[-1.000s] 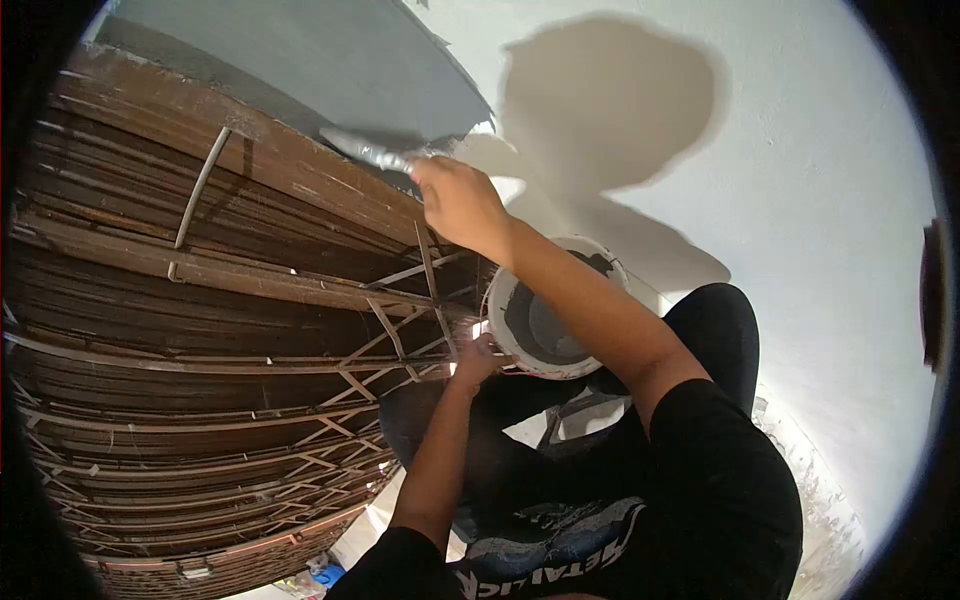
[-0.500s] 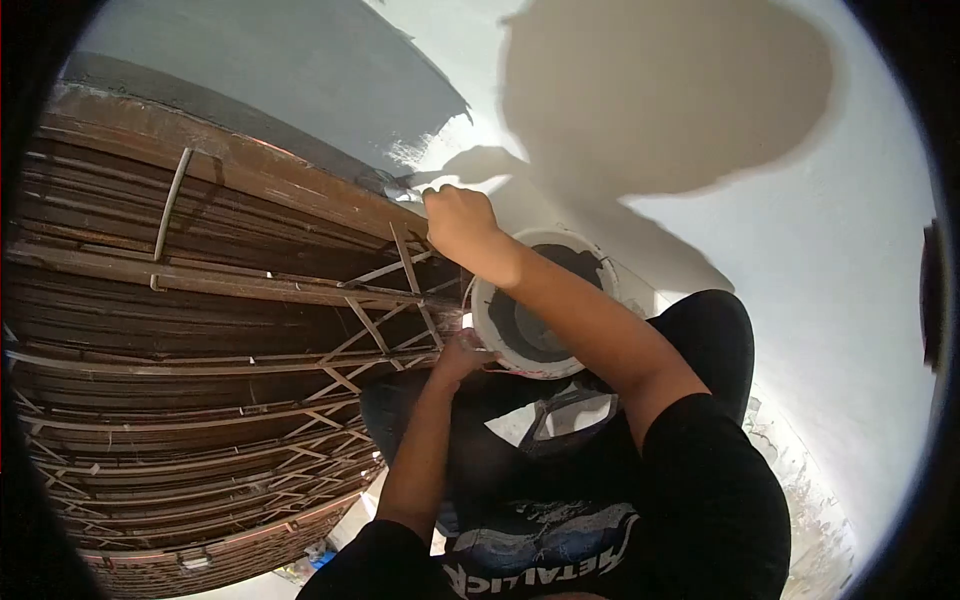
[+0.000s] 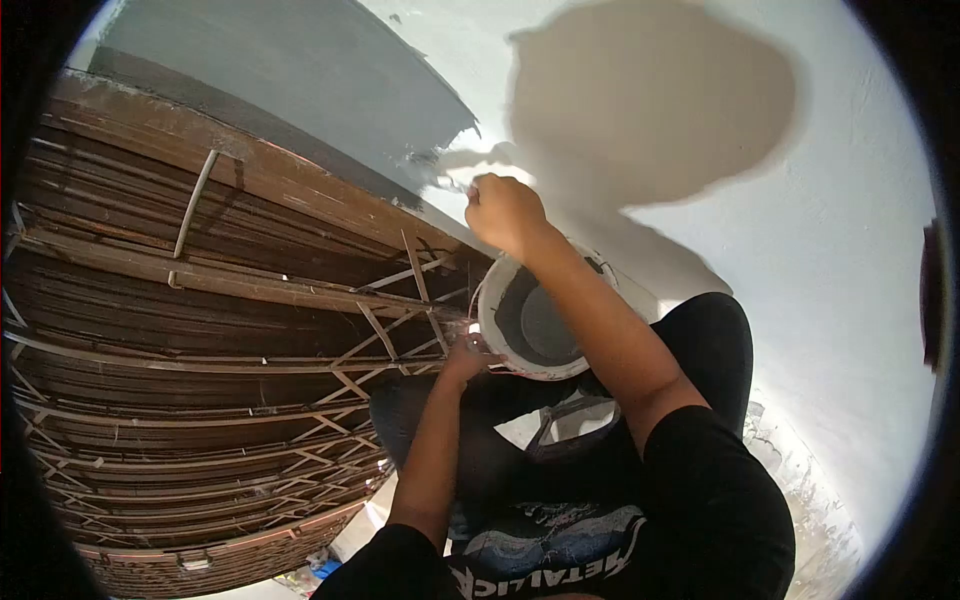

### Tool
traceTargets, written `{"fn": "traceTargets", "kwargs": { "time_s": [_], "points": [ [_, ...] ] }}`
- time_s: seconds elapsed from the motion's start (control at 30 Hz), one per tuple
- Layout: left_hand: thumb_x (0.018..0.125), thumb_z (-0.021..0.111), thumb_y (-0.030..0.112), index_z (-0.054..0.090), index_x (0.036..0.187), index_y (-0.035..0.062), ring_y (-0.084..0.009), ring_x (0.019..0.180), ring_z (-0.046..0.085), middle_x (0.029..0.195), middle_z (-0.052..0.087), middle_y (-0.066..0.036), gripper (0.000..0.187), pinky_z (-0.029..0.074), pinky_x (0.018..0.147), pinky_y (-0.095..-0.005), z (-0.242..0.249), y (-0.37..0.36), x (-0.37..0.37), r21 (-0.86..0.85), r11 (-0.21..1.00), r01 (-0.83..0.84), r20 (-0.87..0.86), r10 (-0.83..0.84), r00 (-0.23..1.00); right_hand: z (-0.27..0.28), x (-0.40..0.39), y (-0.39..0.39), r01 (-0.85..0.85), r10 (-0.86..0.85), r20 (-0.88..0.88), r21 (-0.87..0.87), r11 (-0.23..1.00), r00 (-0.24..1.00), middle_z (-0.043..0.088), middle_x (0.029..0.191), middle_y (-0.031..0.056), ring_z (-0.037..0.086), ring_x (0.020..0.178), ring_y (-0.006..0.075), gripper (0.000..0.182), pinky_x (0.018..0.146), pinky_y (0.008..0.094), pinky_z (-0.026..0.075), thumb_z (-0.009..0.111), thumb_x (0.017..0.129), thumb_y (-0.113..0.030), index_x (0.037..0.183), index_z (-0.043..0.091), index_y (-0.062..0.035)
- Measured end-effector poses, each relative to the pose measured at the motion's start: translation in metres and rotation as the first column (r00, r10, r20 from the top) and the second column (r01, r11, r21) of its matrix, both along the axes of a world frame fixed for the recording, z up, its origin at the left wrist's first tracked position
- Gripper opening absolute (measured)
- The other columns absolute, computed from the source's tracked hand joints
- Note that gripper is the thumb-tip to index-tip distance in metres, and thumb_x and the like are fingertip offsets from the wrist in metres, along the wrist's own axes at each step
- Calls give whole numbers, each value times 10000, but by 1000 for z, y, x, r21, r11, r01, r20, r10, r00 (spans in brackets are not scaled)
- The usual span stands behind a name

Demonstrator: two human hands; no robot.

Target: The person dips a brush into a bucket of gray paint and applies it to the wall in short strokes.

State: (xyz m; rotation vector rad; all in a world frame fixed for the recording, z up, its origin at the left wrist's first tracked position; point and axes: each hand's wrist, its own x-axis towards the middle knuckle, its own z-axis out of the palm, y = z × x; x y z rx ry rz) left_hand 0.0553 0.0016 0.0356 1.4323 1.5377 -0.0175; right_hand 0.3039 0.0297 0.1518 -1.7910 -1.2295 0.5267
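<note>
A white paint bucket [image 3: 485, 315] with grey paint [image 3: 545, 325] inside stands by my knees. My left hand [image 3: 467, 358] grips its near left side, the thumb along the rim. Above the bucket, my right hand [image 3: 505, 210] is closed around what looks like a paintbrush [image 3: 450, 183], mostly hidden by the fist and shadow. The brush end meets the wall at the ragged edge of a grey painted area [image 3: 270, 75], just above a brown frame. My right forearm covers part of the bucket's opening.
A brown metal folding gate [image 3: 230, 330] with crossed bars and a handle [image 3: 195, 205] fills the left side. The white wall [image 3: 850, 220] rises on the right, with a large shadow on it. My bent legs [image 3: 705, 350] flank the bucket.
My right hand has moved right and slightly up along the wall with the brush. My left hand stays on the bucket. The view has shifted slightly.
</note>
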Motion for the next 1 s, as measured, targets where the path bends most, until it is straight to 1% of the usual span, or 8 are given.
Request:
{"fn": "traceTargets", "kwargs": {
  "time_s": [0.07, 0.2, 0.3, 0.37, 0.5, 0.6, 0.7, 1.0],
  "points": [
    [554, 912, 114, 547, 1152, -30, -219, 1021, 598, 1122, 614, -133, 715, 505, 837, -346, -25, 5, -16, 30, 999, -15, -5, 15, 1000, 25, -6, -2, 21, 0, -137, 148, 989, 991, 664, 850, 228, 656, 818, 377, 233, 748, 431, 504, 522, 866, -155, 980, 656, -2],
    [605, 888, 98, 612, 1060, -23, -196, 897, 637, 959, 668, -100, 546, 515, 784, -323, 7, -10, -9, -17, 999, -28, 106, 29, 994, 61, -31, 17, 69, 141, -328, 553, 830, 934, 663, 864, 213, 646, 800, 374, 258, 745, 410, 500, 496, 916, -142, 1084, 637, -7],
    [633, 870, 77, 633, 1032, -18, -192, 863, 644, 923, 681, -93, 474, 515, 769, -318, 8, -17, -11, 16, 1000, 23, 22, -23, 999, 58, -50, 56, 28, 104, -136, 726, 687, 985, 666, 895, 213, 648, 823, 373, 271, 765, 397, 505, 516, 902, -116, 1129, 636, -31],
    [638, 862, 59, 628, 1044, -20, -193, 902, 639, 964, 680, -99, 475, 509, 786, -327, -1, -13, -14, 18, 997, 76, -67, -74, 995, 60, -54, 60, -72, 166, -107, 590, 804, 980, 668, 962, 206, 641, 852, 393, 267, 779, 424, 509, 518, 897, -115, 1120, 644, -40],
    [584, 900, 107, 630, 1038, -2, -203, 1001, 610, 997, 673, -91, 539, 488, 864, -355, 19, -23, -3, 24, 1000, 10, 52, -11, 999, 41, -47, 55, -96, 99, 21, 496, 863, 995, 659, 942, 224, 628, 842, 418, 269, 753, 481, 504, 511, 891, -112, 1110, 653, -45],
    [501, 940, 212, 398, 1352, -33, -332, 1247, 477, 1353, 467, -254, 1039, 370, 1057, -420, 39, -18, 6, -171, 985, -2, -63, -9, 998, 12, -46, 49, -107, 87, 69, 399, 911, 994, 643, 862, 238, 632, 800, 412, 274, 717, 489, 504, 510, 887, -114, 1114, 649, -47],
    [566, 909, 114, 636, 1022, -4, -213, 954, 626, 1029, 674, -102, 544, 492, 858, -344, 12, -16, -3, -5, 1000, 23, -45, -23, 999, -10, -50, 36, -47, 34, 45, 311, 949, 998, 646, 846, 222, 637, 782, 402, 235, 699, 483, 509, 523, 873, -114, 1051, 658, -40],
    [551, 917, 114, 631, 1026, -23, -215, 960, 621, 1034, 673, -117, 571, 492, 848, -345, 11, -16, -4, 1, 1000, 14, -32, -14, 999, -75, -40, 31, -18, 28, 197, -55, 998, 980, 679, 852, 179, 675, 810, 348, 234, 724, 429, 542, 641, 734, -159, 928, 684, -35]
  ]
}}
